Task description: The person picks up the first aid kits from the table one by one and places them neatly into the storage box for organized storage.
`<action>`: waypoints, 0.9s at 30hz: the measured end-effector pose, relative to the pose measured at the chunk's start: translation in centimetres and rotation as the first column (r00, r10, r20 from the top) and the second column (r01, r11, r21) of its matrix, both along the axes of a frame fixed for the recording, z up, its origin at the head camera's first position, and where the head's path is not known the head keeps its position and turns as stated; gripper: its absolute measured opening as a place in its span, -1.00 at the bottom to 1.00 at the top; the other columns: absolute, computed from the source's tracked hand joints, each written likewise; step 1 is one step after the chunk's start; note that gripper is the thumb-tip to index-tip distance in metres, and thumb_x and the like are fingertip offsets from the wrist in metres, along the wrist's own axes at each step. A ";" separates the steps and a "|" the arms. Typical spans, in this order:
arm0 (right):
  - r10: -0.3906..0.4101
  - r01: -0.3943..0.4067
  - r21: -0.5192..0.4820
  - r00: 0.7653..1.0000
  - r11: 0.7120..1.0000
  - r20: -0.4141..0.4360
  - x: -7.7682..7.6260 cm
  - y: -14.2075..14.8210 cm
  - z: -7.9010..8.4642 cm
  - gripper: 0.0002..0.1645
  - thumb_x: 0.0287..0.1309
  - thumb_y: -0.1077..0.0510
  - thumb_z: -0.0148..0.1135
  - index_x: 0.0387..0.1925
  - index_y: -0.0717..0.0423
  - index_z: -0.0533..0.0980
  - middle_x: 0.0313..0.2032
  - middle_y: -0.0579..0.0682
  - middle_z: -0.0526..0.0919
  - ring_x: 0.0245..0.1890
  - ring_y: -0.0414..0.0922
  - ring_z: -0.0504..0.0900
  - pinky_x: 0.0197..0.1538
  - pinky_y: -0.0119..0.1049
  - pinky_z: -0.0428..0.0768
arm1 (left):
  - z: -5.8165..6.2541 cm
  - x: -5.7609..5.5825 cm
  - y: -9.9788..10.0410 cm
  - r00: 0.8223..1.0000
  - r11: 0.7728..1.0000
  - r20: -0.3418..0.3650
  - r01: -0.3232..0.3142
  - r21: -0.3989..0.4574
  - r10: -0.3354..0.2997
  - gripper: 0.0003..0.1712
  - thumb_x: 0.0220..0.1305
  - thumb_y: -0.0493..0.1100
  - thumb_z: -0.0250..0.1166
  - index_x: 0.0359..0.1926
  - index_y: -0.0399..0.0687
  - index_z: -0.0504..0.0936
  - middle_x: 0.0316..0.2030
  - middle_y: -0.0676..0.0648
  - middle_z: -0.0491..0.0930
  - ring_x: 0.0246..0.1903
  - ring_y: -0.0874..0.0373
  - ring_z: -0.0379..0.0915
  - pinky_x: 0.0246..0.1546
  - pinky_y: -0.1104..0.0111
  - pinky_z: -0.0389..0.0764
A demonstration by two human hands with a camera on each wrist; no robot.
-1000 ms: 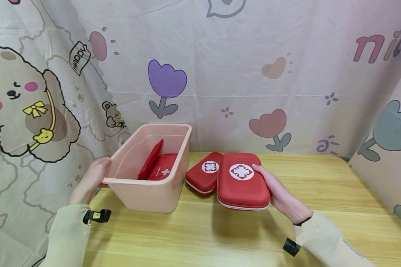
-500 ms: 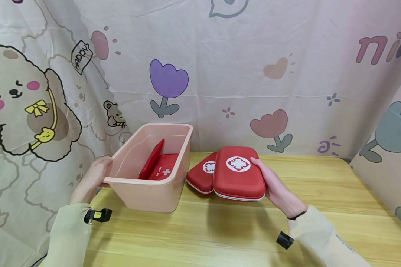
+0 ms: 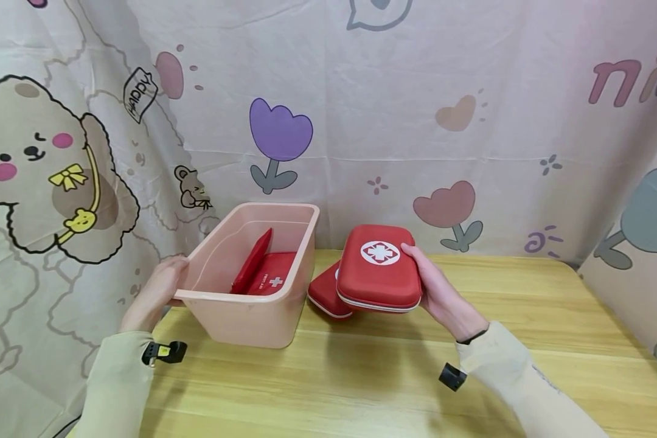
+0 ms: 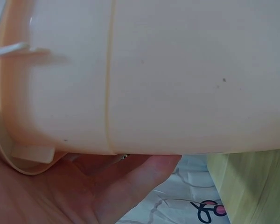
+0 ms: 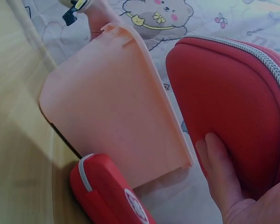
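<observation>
My right hand grips a large red zippered first-aid case by its right side. The case is raised above the table, its white cross emblem facing up. In the right wrist view, fingers spread under its red underside. A smaller red first-aid case rests on the table, partly hidden behind the large one. My left hand holds the left rim of a pink plastic bin; in the left wrist view, its fingers lie along the outer wall. Inside are a red first-aid pouch and another red pouch leaning upright.
The wooden table extends in front of the bin and to the right. A printed cloth curtain hangs along the back and both sides, close behind the bin.
My right hand has lifted the large case and carried it left towards the bin, covering more of the small case. The left hand has stayed on the bin's rim.
</observation>
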State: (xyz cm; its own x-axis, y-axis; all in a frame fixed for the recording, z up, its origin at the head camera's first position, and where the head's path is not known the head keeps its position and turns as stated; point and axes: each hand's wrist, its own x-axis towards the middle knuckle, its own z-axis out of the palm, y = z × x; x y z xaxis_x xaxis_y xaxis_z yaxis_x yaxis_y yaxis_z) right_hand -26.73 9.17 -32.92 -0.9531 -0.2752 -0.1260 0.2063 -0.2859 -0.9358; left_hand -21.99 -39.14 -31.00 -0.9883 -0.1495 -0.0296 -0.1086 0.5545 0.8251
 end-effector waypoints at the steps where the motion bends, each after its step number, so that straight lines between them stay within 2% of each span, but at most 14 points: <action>1: -0.002 0.002 -0.007 1.000 1.000 0.002 0.0 -0.1 0.1 -0.16 0.35 -0.27 0.10 0.45 0.03 0.11 -0.02 -0.07 0.61 -0.21 -0.16 0.72 -0.12 -0.29 0.64 | 0.0 0.0 0.0 1.000 1.000 0.003 0.002 -0.003 -0.002 -0.28 0.55 0.08 -0.42 0.45 -0.39 -0.02 0.23 -0.48 0.18 0.04 -0.24 0.31 -0.31 0.27 0.61; 11: -0.001 0.000 -0.036 1.000 0.999 -0.006 -0.4 -0.6 0.8 -0.18 0.36 -0.25 0.09 0.46 0.01 0.11 0.00 -0.07 0.60 -0.20 -0.16 0.72 -0.12 -0.29 0.64 | 0.0 -0.2 0.0 1.000 1.000 -0.011 -0.003 -0.016 0.003 -0.31 0.55 0.07 -0.42 0.40 -0.39 0.10 0.15 -0.46 0.26 -0.07 -0.16 0.39 -0.33 0.27 0.62; 18: 0.009 -0.010 -0.039 0.999 0.999 -0.032 -0.7 -0.9 1.4 -0.25 0.38 -0.23 0.07 0.42 0.03 0.16 -0.03 -0.07 0.63 -0.24 -0.15 0.72 -0.16 -0.30 0.65 | 0.0 -0.2 -0.1 1.000 1.000 -0.009 -0.013 -0.008 0.013 -0.28 0.54 0.06 -0.41 0.45 -0.43 -0.02 0.22 -0.53 0.16 0.05 -0.30 0.32 -0.32 0.29 0.62; 23: 0.003 -0.004 -0.028 1.000 1.000 -0.027 -0.9 -1.2 1.9 -0.25 0.37 -0.24 0.07 0.41 0.03 0.18 -0.04 -0.08 0.64 -0.24 -0.16 0.72 -0.17 -0.31 0.65 | -0.1 -0.1 -0.2 0.999 1.000 -0.044 0.004 -0.004 -0.005 -0.33 0.55 0.05 -0.40 0.37 -0.41 0.14 0.12 -0.46 0.27 -0.13 -0.10 0.42 -0.37 0.26 0.62; 27: 0.006 -0.006 -0.034 1.000 0.999 -0.013 -1.1 -1.6 2.3 -0.24 0.37 -0.23 0.08 0.42 0.02 0.18 -0.04 -0.09 0.64 -0.23 -0.16 0.72 -0.17 -0.31 0.65 | -0.2 0.0 -0.2 0.999 1.000 -0.051 0.015 -0.001 -0.016 -0.34 0.56 0.07 -0.40 0.33 -0.38 0.19 0.07 -0.42 0.31 -0.21 0.03 0.42 -0.38 0.25 0.61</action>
